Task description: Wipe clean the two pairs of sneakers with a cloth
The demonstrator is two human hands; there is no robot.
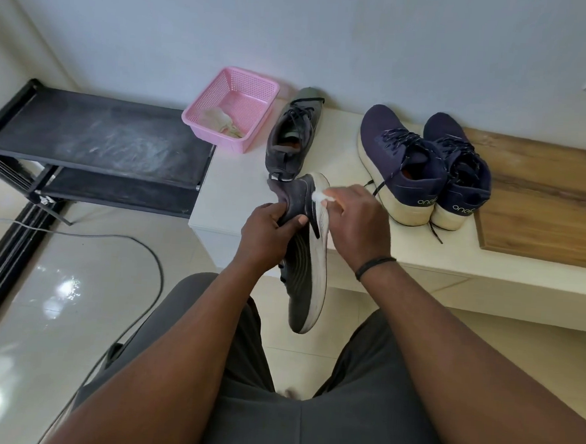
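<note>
My left hand [267, 234] grips a grey sneaker [307, 274] by its heel and holds it on its side above my lap, white sole edge facing right. My right hand [353, 222] pinches a small white cloth [320, 196] and presses it against the sole near the heel. The matching grey sneaker [291, 137] stands on the white bench [231, 197]. A pair of navy sneakers [425, 161] with cream soles stands to its right, heels toward me.
A pink plastic basket [238, 91] holding a crumpled pale rag sits at the bench's back left. A black shoe rack [94, 137] stands left of the bench. A wooden panel [543, 199] covers the bench's right part. A grey cable [139, 246] trails over the glossy floor.
</note>
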